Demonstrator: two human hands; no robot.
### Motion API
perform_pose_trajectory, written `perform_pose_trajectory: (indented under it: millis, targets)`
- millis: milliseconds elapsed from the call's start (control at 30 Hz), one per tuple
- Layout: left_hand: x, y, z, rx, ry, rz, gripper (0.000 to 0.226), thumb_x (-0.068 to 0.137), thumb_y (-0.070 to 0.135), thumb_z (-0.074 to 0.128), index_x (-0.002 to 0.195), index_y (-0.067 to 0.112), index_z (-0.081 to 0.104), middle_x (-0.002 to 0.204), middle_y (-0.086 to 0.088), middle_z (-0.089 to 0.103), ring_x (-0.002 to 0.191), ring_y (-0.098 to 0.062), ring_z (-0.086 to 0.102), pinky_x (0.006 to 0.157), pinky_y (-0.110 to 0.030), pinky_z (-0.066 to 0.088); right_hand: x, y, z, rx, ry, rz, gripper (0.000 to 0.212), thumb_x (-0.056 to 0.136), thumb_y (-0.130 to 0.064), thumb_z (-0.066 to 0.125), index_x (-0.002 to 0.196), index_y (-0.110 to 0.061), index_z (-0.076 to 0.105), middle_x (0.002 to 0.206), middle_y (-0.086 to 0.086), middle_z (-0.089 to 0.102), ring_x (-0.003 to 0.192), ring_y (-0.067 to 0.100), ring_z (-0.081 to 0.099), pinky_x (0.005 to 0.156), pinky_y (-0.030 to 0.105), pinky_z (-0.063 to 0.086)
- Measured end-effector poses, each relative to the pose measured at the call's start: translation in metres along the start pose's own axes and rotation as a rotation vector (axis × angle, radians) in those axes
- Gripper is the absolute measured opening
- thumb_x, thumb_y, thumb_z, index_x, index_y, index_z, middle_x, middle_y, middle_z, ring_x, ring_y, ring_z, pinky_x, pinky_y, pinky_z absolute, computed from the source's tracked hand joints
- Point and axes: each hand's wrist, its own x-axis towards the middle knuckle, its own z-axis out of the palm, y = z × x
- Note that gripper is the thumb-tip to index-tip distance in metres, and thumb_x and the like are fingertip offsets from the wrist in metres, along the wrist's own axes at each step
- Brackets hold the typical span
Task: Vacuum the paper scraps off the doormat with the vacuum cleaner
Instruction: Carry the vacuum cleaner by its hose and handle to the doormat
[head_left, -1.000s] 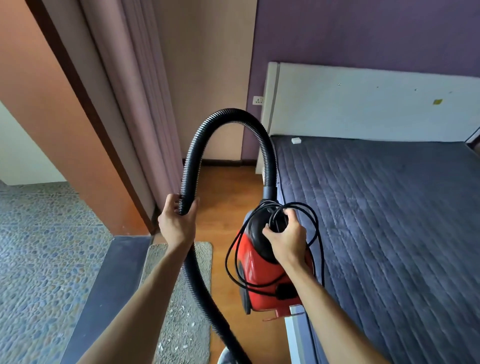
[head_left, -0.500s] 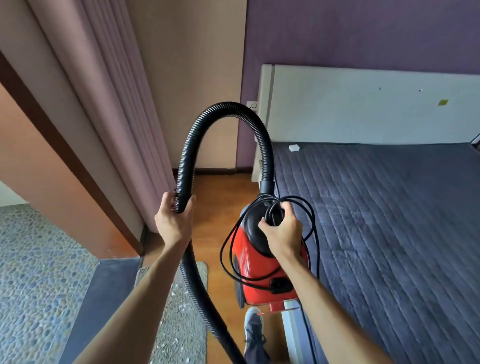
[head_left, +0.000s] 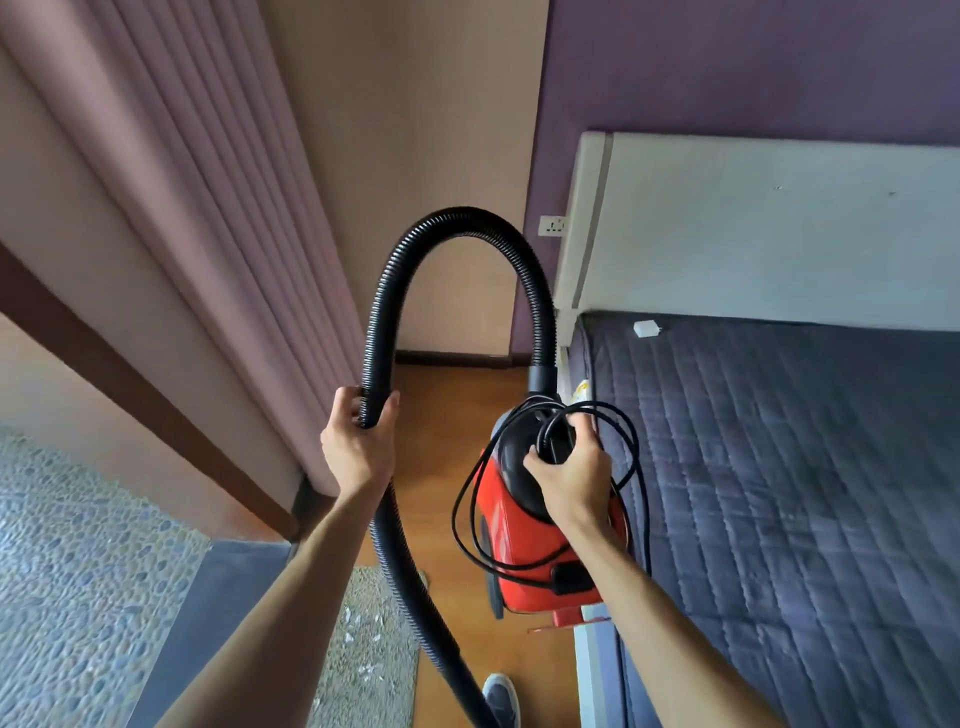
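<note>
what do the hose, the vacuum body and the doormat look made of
The hose: flexible black plastic, seemingly, ribbed in fine rings with slight sheen. The vacuum body: smooth glossy red hard plastic, likely. The doormat: coarse grey fibre, matte and speckled; the exact fibre cannot be told.

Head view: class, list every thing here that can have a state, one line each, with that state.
left hand, grips the hose.
right hand, grips the vacuum cleaner by its top handle, with loops of cord.
vacuum cleaner, carried, off the floor.
hose, attached, arched upward.
cord, coiled, unplugged.
wall socket, nothing plugged in.
doormat, paper scraps lie on it.
</note>
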Motion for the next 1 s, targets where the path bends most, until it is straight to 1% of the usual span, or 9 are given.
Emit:
perform_pose_trajectory:
  millis: [200,333,467,600,700,767,867,933,1000]
  targets:
    - [0.039,0.011,0.05,0.016,0.084,-0.04,0.028,0.084,0.038,0.075,0.085,0.021,0.053,0.073,0.0,0.07,0.057,-0.019,0.066,0.052,-0.035,0.056,0.073,0.018,0.027,-0.028,-0.054,-0.013,0.042,0.07,-0.013,0.081,0.105,-0.015,0.058,0.092,0.0,0.07,0.082,0.018,0.065,0.07,0.024,0.046]
    - [0.061,0.012,0.062,0.039,0.134,-0.073,0.03,0.084,0.035,0.076,0.087,0.014,0.055,0.075,-0.001,0.069,0.054,-0.011,0.057,0.051,-0.023,0.042,0.099,0.018,0.043,-0.049,-0.083,-0.028,0.041,0.07,-0.013,0.082,0.104,-0.014,0.058,0.091,-0.001,0.07,0.078,0.014,0.06,0.069,0.022,0.042]
    - [0.079,0.006,0.073,0.053,0.143,-0.12,0.029,0.083,0.036,0.077,0.088,0.017,0.056,0.076,0.0,0.069,0.057,-0.016,0.06,0.052,-0.025,0.044,0.121,0.023,0.061,-0.043,-0.133,-0.02,0.041,0.07,-0.015,0.081,0.103,-0.017,0.057,0.091,-0.003,0.069,0.081,0.017,0.063,0.069,0.025,0.044]
    - [0.1,-0.007,0.082,0.071,0.165,-0.127,0.03,0.083,0.035,0.078,0.089,0.015,0.057,0.076,0.001,0.068,0.057,-0.013,0.058,0.054,-0.025,0.043,0.137,0.019,0.082,-0.043,-0.181,-0.015,0.04,0.071,-0.015,0.081,0.102,-0.018,0.057,0.088,-0.006,0.066,0.079,0.015,0.062,0.068,0.023,0.043]
    - [0.125,-0.013,0.09,0.043,0.177,-0.137,0.033,0.083,0.037,0.077,0.085,0.013,0.055,0.076,0.002,0.067,0.057,-0.01,0.055,0.053,-0.024,0.041,0.152,0.017,0.102,-0.057,-0.214,-0.015,0.04,0.071,-0.018,0.081,0.102,-0.02,0.057,0.09,-0.007,0.068,0.08,0.013,0.063,0.069,0.025,0.049]
    - [0.144,-0.015,0.095,0.017,0.182,-0.154,0.033,0.083,0.038,0.077,0.085,0.015,0.054,0.076,0.003,0.066,0.059,-0.013,0.057,0.053,-0.022,0.041,0.163,0.013,0.117,-0.073,-0.228,-0.022,0.039,0.071,-0.02,0.08,0.099,-0.025,0.054,0.087,-0.006,0.068,0.078,0.014,0.064,0.068,0.026,0.051]
    - [0.172,-0.021,0.097,-0.006,0.187,-0.174,0.032,0.084,0.04,0.076,0.083,0.019,0.051,0.071,0.006,0.064,0.058,-0.019,0.061,0.052,-0.028,0.048,0.179,-0.001,0.139,-0.098,-0.255,-0.029,0.04,0.071,-0.018,0.082,0.094,-0.028,0.051,0.08,-0.008,0.064,0.071,0.012,0.06,0.059,0.009,0.038]
    - [0.189,-0.025,0.095,-0.019,0.215,-0.178,0.031,0.084,0.036,0.077,0.084,0.018,0.051,0.07,0.007,0.063,0.056,-0.014,0.058,0.051,-0.027,0.045,0.19,-0.012,0.153,-0.118,-0.275,-0.038,0.038,0.071,-0.017,0.082,0.095,-0.025,0.053,0.081,-0.007,0.064,0.072,0.012,0.06,0.059,0.007,0.036]
    - [0.207,-0.029,0.09,-0.039,0.246,-0.189,0.029,0.084,0.032,0.077,0.087,0.015,0.053,0.072,0.008,0.062,0.057,-0.007,0.055,0.053,-0.024,0.043,0.201,-0.024,0.167,-0.127,-0.286,-0.057,0.038,0.071,-0.017,0.082,0.095,-0.024,0.054,0.08,-0.009,0.063,0.072,0.013,0.061,0.06,0.014,0.04]
